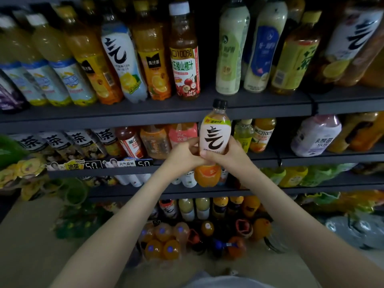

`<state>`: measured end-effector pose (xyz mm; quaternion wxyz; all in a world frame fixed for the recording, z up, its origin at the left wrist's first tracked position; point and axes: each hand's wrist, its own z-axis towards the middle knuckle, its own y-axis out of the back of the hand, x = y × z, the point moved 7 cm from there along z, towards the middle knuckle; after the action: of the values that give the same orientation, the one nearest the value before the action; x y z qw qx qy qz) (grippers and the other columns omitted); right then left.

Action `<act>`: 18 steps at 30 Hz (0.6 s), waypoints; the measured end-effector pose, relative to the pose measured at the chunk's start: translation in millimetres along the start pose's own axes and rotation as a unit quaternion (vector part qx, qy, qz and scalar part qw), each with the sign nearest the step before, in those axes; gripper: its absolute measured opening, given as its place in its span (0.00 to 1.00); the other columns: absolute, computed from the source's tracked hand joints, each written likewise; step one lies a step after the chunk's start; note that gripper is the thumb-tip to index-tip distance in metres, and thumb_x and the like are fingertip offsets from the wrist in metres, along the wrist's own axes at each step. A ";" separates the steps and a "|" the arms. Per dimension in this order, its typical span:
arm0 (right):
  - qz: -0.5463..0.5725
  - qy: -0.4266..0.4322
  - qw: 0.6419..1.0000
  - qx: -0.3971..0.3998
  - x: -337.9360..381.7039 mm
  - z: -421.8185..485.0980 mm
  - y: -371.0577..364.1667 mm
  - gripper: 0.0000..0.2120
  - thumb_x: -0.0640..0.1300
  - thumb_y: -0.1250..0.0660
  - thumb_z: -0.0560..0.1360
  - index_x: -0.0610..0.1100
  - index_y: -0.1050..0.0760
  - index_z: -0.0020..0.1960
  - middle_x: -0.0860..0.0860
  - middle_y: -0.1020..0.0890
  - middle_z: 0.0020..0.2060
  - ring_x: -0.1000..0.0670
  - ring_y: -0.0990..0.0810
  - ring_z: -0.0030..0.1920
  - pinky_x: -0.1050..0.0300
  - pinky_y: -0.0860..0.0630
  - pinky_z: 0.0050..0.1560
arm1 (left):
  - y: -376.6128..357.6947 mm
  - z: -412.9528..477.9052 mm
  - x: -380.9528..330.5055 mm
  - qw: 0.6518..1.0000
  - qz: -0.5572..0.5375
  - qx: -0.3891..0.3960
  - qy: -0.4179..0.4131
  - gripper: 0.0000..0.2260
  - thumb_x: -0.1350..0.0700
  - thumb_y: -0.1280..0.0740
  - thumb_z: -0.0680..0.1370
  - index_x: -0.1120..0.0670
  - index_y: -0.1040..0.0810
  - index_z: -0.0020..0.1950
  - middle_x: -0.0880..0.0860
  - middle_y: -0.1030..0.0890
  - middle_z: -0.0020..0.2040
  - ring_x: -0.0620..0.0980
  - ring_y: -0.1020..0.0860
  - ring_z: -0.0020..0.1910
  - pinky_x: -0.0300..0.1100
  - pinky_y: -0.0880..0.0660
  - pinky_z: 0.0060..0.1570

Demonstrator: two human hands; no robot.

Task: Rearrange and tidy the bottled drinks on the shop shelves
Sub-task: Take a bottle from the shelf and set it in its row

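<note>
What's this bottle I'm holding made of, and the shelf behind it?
Bottle: likely clear plastic, see-through at the neck above a glossy white printed sleeve. Cap: black, seemingly plastic. Shelf: probably painted metal, matte dark grey with a thin flat front edge.

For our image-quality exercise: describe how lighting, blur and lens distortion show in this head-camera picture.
Head view: dim throughout, corners darkest; held bottle sharp, label readable; floor bottles blurred; wide lens bows the top shelf and leans its end bottles.
</note>
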<state>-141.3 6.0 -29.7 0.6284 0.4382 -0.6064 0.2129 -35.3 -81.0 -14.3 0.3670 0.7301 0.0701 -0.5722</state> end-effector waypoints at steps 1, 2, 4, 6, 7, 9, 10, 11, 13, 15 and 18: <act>-0.006 -0.004 1.000 -0.007 -0.5 -2.3 -0.4 0.37 0.60 0.22 0.59 0.48 0.29 0.62 0.51 0.22 0.58 0.51 0.23 0.59 0.50 0.22 0.58 | 0.9 -1.2 1.2 1.000 0.009 -0.005 0.000 0.21 0.51 0.22 0.64 0.46 0.22 0.55 0.42 0.17 0.46 0.40 0.20 0.48 0.34 0.24 0.43; 0.009 -0.011 1.000 -0.012 -2.5 -4.6 -1.1 0.34 0.58 0.22 0.61 0.47 0.28 0.62 0.52 0.21 0.57 0.52 0.22 0.58 0.50 0.22 0.58 | 1.8 -2.4 3.1 1.000 0.017 -0.007 -0.002 0.24 0.47 0.23 0.62 0.46 0.22 0.56 0.42 0.17 0.47 0.41 0.19 0.48 0.36 0.23 0.44; 0.050 -0.029 0.998 -0.017 -9.4 -8.2 -3.5 0.31 0.51 0.21 0.65 0.46 0.28 0.63 0.53 0.20 0.56 0.53 0.21 0.56 0.50 0.21 0.57 | 2.6 -5.5 9.1 1.000 0.031 -0.006 0.005 0.30 0.43 0.25 0.58 0.45 0.22 0.60 0.42 0.17 0.49 0.40 0.20 0.49 0.39 0.22 0.48; 0.063 -0.043 0.997 -0.025 -15.2 -12.6 -7.0 0.31 0.49 0.21 0.65 0.47 0.28 0.64 0.53 0.19 0.55 0.53 0.20 0.55 0.50 0.20 0.55 | 1.2 -10.1 12.5 0.999 0.048 -0.003 0.003 0.30 0.43 0.24 0.59 0.44 0.23 0.61 0.42 0.17 0.50 0.39 0.20 0.49 0.42 0.21 0.50; 0.066 -0.042 0.997 -0.027 -17.2 -15.0 -10.0 0.31 0.50 0.21 0.64 0.48 0.28 0.64 0.53 0.18 0.55 0.53 0.20 0.54 0.51 0.20 0.54 | -0.1 -12.7 12.6 0.998 0.059 -0.003 -0.002 0.30 0.43 0.24 0.60 0.43 0.23 0.61 0.42 0.17 0.50 0.40 0.20 0.50 0.43 0.21 0.50; 0.062 -0.042 0.996 -0.044 -21.9 -19.5 -13.4 0.29 0.50 0.20 0.63 0.48 0.25 0.62 0.52 0.17 0.54 0.52 0.19 0.53 0.52 0.20 0.50 | -4.1 -16.9 13.5 0.997 0.075 0.002 -0.013 0.30 0.43 0.23 0.61 0.44 0.23 0.62 0.43 0.17 0.51 0.42 0.20 0.50 0.42 0.22 0.49; 0.058 -0.045 0.996 -0.059 -25.4 -21.2 -13.1 0.28 0.50 0.20 0.63 0.48 0.24 0.60 0.52 0.17 0.53 0.52 0.19 0.53 0.51 0.20 0.51 | -6.6 -18.6 14.8 0.997 0.076 0.006 -0.014 0.30 0.45 0.23 0.62 0.45 0.23 0.62 0.43 0.17 0.51 0.41 0.20 0.50 0.39 0.23 0.47; 0.054 -0.048 0.995 -0.072 -26.7 -24.2 -11.9 0.26 0.50 0.20 0.63 0.48 0.24 0.58 0.54 0.17 0.52 0.52 0.19 0.53 0.50 0.20 0.53 | -9.2 -19.9 16.8 0.997 0.072 0.012 -0.013 0.29 0.46 0.22 0.63 0.45 0.23 0.63 0.43 0.17 0.51 0.41 0.20 0.50 0.36 0.25 0.45; 0.053 -0.056 0.993 -0.089 -30.1 -28.6 -8.9 0.25 0.51 0.21 0.62 0.50 0.23 0.56 0.55 0.17 0.50 0.53 0.19 0.53 0.48 0.20 0.54 | -12.8 -21.7 19.2 0.998 0.051 0.031 -0.009 0.28 0.50 0.23 0.66 0.47 0.25 0.65 0.44 0.18 0.54 0.40 0.21 0.51 0.31 0.29 0.42; 0.039 -0.062 0.992 -0.099 -32.5 -32.0 -5.2 0.25 0.52 0.21 0.62 0.49 0.23 0.56 0.55 0.17 0.49 0.53 0.19 0.52 0.47 0.20 0.55 | -14.8 -21.6 21.0 0.998 0.023 0.058 -0.006 0.28 0.53 0.24 0.68 0.48 0.26 0.67 0.44 0.19 0.55 0.38 0.22 0.51 0.27 0.29 0.42; 0.028 -0.053 0.992 -0.107 -30.9 -36.8 1.0 0.23 0.51 0.22 0.63 0.48 0.23 0.55 0.55 0.17 0.49 0.53 0.19 0.51 0.47 0.20 0.53 | -17.0 -21.9 23.3 0.997 -0.010 0.082 -0.007 0.27 0.54 0.24 0.70 0.50 0.27 0.67 0.44 0.20 0.56 0.38 0.22 0.53 0.30 0.26 0.49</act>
<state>-126.3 44.4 -54.3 0.6327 0.3623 -0.6698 0.1407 -19.2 -62.7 -41.1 0.3010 0.7528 0.0278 -0.5848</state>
